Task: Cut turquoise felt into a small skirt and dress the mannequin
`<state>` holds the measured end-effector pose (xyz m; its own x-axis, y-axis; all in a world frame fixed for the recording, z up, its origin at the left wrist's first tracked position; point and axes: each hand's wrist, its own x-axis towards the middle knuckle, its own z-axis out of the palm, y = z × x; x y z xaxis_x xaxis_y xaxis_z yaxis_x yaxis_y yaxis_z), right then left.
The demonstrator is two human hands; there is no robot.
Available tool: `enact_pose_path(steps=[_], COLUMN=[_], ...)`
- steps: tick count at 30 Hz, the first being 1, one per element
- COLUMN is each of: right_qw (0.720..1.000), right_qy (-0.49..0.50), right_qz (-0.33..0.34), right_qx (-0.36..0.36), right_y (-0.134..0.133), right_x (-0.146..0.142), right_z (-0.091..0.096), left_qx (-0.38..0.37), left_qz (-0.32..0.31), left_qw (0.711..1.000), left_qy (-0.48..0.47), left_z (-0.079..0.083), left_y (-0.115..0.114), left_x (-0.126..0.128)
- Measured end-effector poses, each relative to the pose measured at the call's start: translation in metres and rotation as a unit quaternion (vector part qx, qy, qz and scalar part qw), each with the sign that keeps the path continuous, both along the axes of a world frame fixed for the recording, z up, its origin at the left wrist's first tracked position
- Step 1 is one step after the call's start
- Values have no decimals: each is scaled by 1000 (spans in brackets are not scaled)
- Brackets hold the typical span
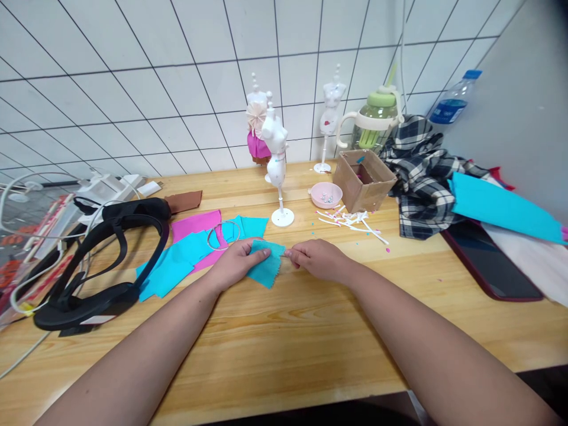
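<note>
My left hand (237, 258) pinches a small teal piece of cloth (266, 271) with a jagged lower edge, the thumb lying on top of it. Close to the cloth's right corner, my right hand (316, 257) has its fingers pressed together on something thin and dark, too small to name. Behind the left hand lie turquoise cloth pieces (175, 266) and a magenta cloth piece (195, 225), with a thin metal hoop (239, 232) on top. A white mini dress form (277, 142) stands just beyond my hands.
Behind are a dressed form (256, 124) and another bare form (331, 112). To the right are a pink bowl (326, 203) of beads, white scraps (350, 220), a cardboard box (364, 188), a jug (376, 121) and a phone (492, 263). A black headset strap (162, 234) lies left.
</note>
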<state>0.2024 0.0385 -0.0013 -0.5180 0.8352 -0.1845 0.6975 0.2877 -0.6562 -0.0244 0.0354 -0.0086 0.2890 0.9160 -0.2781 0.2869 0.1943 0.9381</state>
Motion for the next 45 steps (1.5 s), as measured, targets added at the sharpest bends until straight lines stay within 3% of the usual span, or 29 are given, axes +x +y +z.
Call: enact_pose_path(steps=[16,23,30,37,45], right_qw=[1000,993,961,952,959], right_qy=[15,74,201,224,208], right_qz=[-14,-91,-155,-178,-172], right_qx=[-10,-10,-108,-110,-88], right_y=[0,1,-1,-2,1], right_x=[2,0,-13,-16,-14], right_z=[2,1,-8,-13,-12], left_qx=[-20,-42,-29,-31,-35], left_qz=[13,73,32,20,12], left_qw=[999,983,997,997,996], left_qy=[-23,-162,-69,-69,-83], left_z=[-1,-8,-7,-4,-8], left_y=[0,6,3,1,3], left_x=[0,1,-1,1,-1])
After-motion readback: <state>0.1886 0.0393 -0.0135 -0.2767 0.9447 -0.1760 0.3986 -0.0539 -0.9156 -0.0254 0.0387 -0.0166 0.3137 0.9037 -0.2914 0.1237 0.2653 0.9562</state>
